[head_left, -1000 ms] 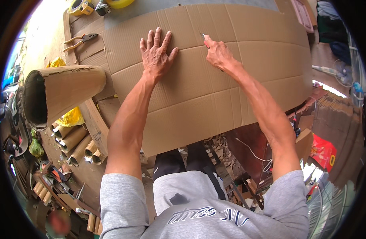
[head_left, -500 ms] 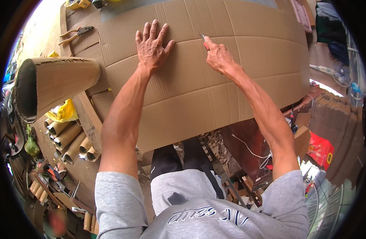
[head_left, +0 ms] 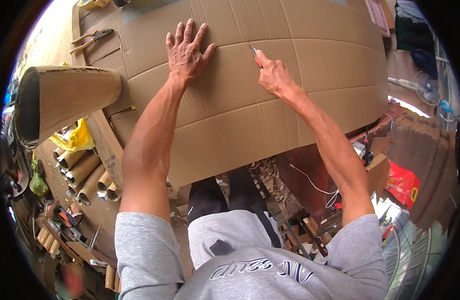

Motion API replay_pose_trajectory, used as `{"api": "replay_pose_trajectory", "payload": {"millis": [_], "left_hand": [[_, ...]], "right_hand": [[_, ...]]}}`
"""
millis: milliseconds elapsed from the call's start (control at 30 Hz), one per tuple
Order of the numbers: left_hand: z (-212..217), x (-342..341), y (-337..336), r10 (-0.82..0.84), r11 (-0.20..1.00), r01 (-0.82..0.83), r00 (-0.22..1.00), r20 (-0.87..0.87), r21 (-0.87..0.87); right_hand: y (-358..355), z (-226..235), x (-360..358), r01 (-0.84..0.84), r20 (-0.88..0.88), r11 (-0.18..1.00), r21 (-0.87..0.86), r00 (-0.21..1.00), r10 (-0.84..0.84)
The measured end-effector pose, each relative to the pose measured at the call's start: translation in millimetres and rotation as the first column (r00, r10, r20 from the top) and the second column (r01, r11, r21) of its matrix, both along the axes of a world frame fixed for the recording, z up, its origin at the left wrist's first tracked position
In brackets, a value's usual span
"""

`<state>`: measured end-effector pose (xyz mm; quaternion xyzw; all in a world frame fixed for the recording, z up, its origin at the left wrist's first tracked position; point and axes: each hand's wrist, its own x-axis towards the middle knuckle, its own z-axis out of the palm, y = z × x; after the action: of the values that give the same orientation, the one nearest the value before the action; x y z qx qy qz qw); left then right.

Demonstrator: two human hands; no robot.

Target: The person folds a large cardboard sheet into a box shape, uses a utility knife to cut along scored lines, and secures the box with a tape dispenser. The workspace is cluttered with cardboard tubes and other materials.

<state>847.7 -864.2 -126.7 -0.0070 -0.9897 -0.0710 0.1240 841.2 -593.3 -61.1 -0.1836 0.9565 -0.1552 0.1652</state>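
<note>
A large brown cardboard sheet (head_left: pixel 225 127) with several crease lines lies spread in front of me. My left hand (head_left: pixel 187 56) presses flat on its upper left part, fingers spread. In my right hand (head_left: pixel 276 77) is a red utility knife (head_left: pixel 258 60), gripped with the index finger stretched along it. Its thin blade points up and to the left, and the tip is at the cardboard just below the upper crease. A short slit or mark seems to show near the tip; how deep the blade sits I cannot tell.
Pliers (head_left: pixel 91 41) lie left of the sheet. A wide cardboard tube (head_left: pixel 72 97) sticks out at the left, above a yellow bag (head_left: pixel 79 137) and several smaller tubes (head_left: pixel 85 170). Cardboard scraps litter the floor near my legs. A white cable (head_left: pixel 310 180) and red package (head_left: pixel 402 184) are at the right.
The knife tip has moved toward me, from above the upper crease to just below it. My left hand stays flat on the sheet. The whole view has shifted slightly.
</note>
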Motion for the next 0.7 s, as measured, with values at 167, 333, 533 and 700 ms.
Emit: {"api": "replay_pose_trajectory", "payload": {"millis": [167,333,533,700], "left_hand": [[1.1,2.2,0.2,0.0,1.0,0.0,1.0,0.0,0.001],[0.1,-1.0,-0.3,-0.004,1.0,0.004,1.0,-0.017,-0.014],[-4.8,0.3,-0.3,-0.001,1.0,0.0,0.999,-0.041,-0.019],[-4.6,1.1,0.1,0.0,0.999,-0.002,0.999,-0.033,-0.039]], "right_hand": [[-1.8,5.1,13.3,0.007,0.002,0.996,0.092,1.0,-0.007],[13.3,-10.0,6.0,-0.032,-0.037,0.997,0.072,0.999,0.035],[15.0,8.2,-3.0,0.025,0.189,0.999,0.044,0.981,-0.033],[10.9,4.7,4.4,-0.01,0.122,0.995,0.1,0.992,-0.002]]}}
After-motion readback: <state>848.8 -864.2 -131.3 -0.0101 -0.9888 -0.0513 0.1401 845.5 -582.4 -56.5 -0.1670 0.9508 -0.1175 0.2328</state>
